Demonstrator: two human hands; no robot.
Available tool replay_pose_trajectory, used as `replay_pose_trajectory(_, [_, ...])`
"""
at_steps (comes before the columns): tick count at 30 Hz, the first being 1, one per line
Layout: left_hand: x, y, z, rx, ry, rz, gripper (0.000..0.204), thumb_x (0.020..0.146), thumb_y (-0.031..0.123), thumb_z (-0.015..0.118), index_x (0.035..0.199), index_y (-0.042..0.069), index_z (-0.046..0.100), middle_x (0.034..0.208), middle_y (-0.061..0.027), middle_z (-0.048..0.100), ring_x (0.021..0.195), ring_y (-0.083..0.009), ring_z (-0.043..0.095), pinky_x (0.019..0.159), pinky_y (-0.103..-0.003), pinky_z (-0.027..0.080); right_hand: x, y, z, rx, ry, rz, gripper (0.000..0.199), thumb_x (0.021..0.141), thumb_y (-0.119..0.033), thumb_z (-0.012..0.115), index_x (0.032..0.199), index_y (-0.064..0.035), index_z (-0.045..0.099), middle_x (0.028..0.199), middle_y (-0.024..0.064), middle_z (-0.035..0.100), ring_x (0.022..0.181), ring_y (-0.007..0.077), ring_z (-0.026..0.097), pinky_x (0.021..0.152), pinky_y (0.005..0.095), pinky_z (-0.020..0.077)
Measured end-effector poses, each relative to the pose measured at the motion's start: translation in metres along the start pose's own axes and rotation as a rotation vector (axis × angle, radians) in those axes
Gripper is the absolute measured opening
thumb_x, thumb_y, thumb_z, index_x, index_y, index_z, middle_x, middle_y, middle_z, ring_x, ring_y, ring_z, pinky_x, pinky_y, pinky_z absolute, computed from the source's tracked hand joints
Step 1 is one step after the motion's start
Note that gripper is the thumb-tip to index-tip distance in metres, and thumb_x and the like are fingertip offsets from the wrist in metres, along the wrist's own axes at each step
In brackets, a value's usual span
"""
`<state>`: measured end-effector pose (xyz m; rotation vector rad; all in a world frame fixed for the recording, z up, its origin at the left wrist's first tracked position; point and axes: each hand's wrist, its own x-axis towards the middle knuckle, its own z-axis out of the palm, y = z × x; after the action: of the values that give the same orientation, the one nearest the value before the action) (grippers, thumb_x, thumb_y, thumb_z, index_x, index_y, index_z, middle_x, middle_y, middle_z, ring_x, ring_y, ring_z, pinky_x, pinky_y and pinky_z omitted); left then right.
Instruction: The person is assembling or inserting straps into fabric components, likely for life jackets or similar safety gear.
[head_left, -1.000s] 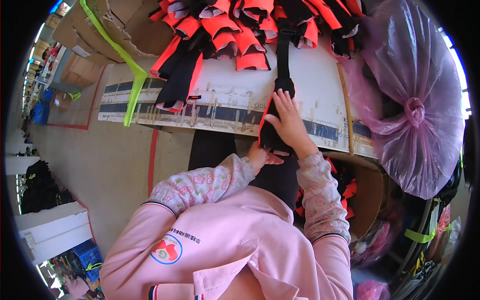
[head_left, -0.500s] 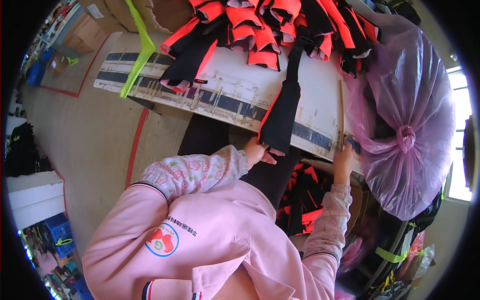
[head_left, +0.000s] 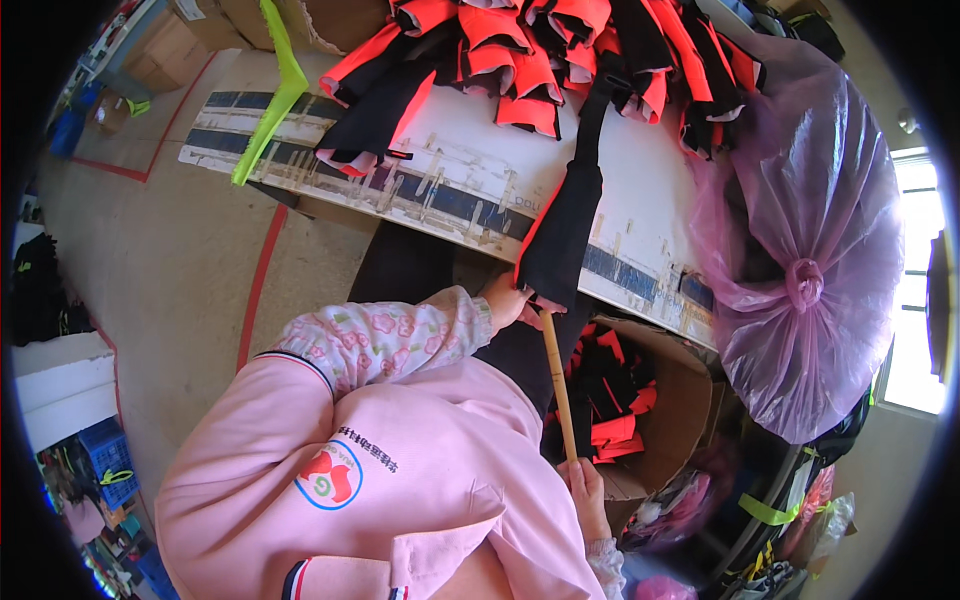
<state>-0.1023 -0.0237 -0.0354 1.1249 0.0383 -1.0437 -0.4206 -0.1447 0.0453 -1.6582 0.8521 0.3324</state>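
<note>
A long black fabric piece [head_left: 562, 225] with an orange edge hangs over the front edge of the white worktable [head_left: 455, 165]. My left hand [head_left: 508, 302], in a floral sleeve, pinches its lower end. My right hand [head_left: 586, 486] is closed around the bottom of a thin wooden stick [head_left: 556, 385]. The stick stands nearly upright, and its top tip meets the lower end of the fabric beside my left fingers. I cannot tell whether the tip is inside the fabric. A heap of orange and black pieces [head_left: 560, 50] lies further back on the table.
A big tied purple plastic bag [head_left: 800, 250] bulges at the table's right end. Below the table an open cardboard box [head_left: 690, 400] holds more orange and black pieces. A neon green strip [head_left: 270, 90] hangs off the left side. Cardboard boxes and red floor tape lie at left.
My right hand left the fabric, reached to the stick at the table's right edge, and now holds it low with its tip at the fabric's end. My left hand kept its hold.
</note>
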Motion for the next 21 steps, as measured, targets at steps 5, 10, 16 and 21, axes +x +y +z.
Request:
replay_pose_trajectory(5, [-0.01, 0.005, 0.008, 0.067, 0.019, 0.049, 0.029, 0.096, 0.022, 0.033, 0.104, 0.004, 0.054, 0.086, -0.0124, 0.065, 0.053, -0.0206, 0.062, 0.053, -0.031, 0.049, 0.025, -0.038, 0.021, 0.002, -0.013, -0.01, 0.029, 0.096, -0.023, 0.041, 0.081, -0.0023, 0.054, 0.051, -0.0032, 0.042, 0.043, 0.0046, 0.037, 0.04, 0.0215, 0.0293])
replay_pose_trajectory(10, [0.003, -0.016, 0.0, 0.129, 0.084, 0.091, 0.025, 0.094, 0.018, 0.036, 0.096, 0.002, 0.056, 0.079, -0.0114, 0.065, 0.044, -0.0195, 0.057, 0.047, -0.03, 0.048, 0.074, -0.061, 0.032, -0.223, 0.016, -0.126, 0.031, 0.096, -0.022, 0.04, 0.075, -0.0021, 0.052, 0.051, 0.0004, 0.044, 0.043, 0.0062, 0.041, 0.04, 0.0244, 0.03])
replay_pose_trajectory(16, [0.009, -0.025, 0.001, 0.323, 0.118, 0.032, 0.02, 0.091, 0.012, 0.039, 0.094, 0.003, 0.057, 0.075, -0.0106, 0.064, 0.039, -0.0173, 0.053, 0.04, -0.028, 0.046, 0.129, -0.104, 0.059, -0.144, 0.052, -0.17, 0.031, 0.096, -0.025, 0.04, 0.075, -0.0036, 0.05, 0.05, 0.0, 0.042, 0.037, 0.0072, 0.036, 0.035, 0.0246, 0.0264])
replay_pose_trajectory(21, [0.005, -0.022, 0.017, 0.23, 0.29, 0.169, 0.019, 0.084, 0.012, 0.046, 0.083, 0.006, 0.064, 0.062, -0.0054, 0.058, 0.041, -0.0127, 0.049, 0.036, -0.025, 0.037, 0.157, -0.133, 0.084, 0.23, -0.03, 0.044, 0.029, 0.097, -0.027, 0.038, 0.08, -0.006, 0.049, 0.049, -0.0028, 0.036, 0.033, 0.0068, 0.027, 0.03, 0.0232, 0.0202])
